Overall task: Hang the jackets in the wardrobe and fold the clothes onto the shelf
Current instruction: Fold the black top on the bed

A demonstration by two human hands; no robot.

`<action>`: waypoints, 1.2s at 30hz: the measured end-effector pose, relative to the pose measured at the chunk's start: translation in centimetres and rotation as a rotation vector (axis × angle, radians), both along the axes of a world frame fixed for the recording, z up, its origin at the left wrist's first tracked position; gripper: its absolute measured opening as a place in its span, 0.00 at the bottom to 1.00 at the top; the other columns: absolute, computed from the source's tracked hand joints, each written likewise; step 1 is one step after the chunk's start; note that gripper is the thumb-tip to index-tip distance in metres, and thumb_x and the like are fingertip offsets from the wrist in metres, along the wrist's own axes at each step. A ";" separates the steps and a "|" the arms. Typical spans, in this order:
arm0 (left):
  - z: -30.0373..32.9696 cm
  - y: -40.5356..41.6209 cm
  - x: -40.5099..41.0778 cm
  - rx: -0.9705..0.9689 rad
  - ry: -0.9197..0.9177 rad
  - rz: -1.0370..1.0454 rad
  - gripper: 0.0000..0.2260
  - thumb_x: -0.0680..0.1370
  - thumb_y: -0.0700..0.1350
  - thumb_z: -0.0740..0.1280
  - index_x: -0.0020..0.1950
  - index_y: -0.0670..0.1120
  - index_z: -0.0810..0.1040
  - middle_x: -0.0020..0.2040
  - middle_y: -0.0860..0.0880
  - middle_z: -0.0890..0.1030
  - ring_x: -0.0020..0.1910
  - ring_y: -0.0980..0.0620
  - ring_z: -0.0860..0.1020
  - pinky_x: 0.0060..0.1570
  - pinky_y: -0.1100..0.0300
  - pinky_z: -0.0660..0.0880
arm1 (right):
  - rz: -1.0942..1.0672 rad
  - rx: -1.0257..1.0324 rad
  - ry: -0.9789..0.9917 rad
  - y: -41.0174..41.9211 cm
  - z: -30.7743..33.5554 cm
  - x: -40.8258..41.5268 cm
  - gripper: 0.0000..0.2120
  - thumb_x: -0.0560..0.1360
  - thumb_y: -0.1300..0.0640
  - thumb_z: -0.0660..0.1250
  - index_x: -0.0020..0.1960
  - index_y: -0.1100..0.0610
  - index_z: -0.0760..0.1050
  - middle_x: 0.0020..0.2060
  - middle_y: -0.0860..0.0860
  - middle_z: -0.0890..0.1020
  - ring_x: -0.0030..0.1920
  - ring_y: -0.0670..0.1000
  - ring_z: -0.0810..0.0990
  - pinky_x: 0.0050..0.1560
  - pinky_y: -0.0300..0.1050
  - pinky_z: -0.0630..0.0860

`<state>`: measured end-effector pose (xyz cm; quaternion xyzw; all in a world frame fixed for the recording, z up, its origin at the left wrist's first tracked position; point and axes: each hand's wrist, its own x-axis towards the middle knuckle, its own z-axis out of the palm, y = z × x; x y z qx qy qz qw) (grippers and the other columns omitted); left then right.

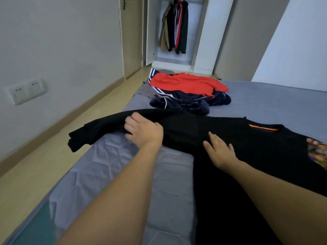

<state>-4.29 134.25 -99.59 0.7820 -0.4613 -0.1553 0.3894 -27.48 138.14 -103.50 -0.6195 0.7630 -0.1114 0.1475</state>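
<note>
A black shirt with an orange neck label lies spread across the grey bed. My left hand grips its left sleeve, which sticks out over the bed's edge. My right hand lies flat on the shirt's body with straight fingers. Farther up the bed sits a pile with a red garment on top of dark blue clothes with white stripes. The open wardrobe at the back holds several jackets on hangers.
A wooden floor strip runs along the bed's left side beside a grey wall with sockets. A door stands left of the wardrobe. A patterned cloth shows at the right edge.
</note>
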 end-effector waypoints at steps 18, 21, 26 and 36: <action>-8.8 -8.7 -34.0 0.425 -0.649 -0.695 0.42 0.68 0.78 0.36 0.78 0.60 0.36 0.79 0.49 0.35 0.77 0.43 0.32 0.59 0.24 0.30 | -0.309 0.031 0.260 -0.2 -5.9 -40.4 0.49 0.59 0.22 0.24 0.76 0.41 0.34 0.78 0.51 0.39 0.77 0.53 0.36 0.73 0.58 0.33; -9.3 -12.3 -36.2 0.371 -0.667 -0.675 0.41 0.70 0.77 0.36 0.79 0.58 0.40 0.80 0.48 0.39 0.78 0.46 0.35 0.61 0.25 0.30 | -0.275 -0.033 0.293 -3.1 -6.1 -43.3 0.48 0.63 0.21 0.27 0.78 0.44 0.38 0.79 0.52 0.45 0.78 0.53 0.41 0.74 0.57 0.36; -10.4 -15.1 -38.4 -0.024 -0.629 -0.760 0.27 0.80 0.59 0.47 0.78 0.53 0.57 0.75 0.45 0.63 0.75 0.44 0.58 0.74 0.36 0.42 | -0.175 -0.149 0.407 -6.7 -6.0 -45.4 0.39 0.74 0.27 0.40 0.75 0.50 0.59 0.73 0.55 0.64 0.74 0.56 0.60 0.72 0.57 0.53; -7.3 -8.7 -36.3 -0.301 -0.797 -0.652 0.13 0.68 0.41 0.69 0.50 0.42 0.74 0.53 0.42 0.73 0.55 0.40 0.71 0.68 0.44 0.62 | -0.095 -0.434 0.668 -0.9 -2.6 -41.3 0.10 0.69 0.62 0.66 0.50 0.60 0.72 0.45 0.58 0.75 0.47 0.61 0.73 0.45 0.53 0.66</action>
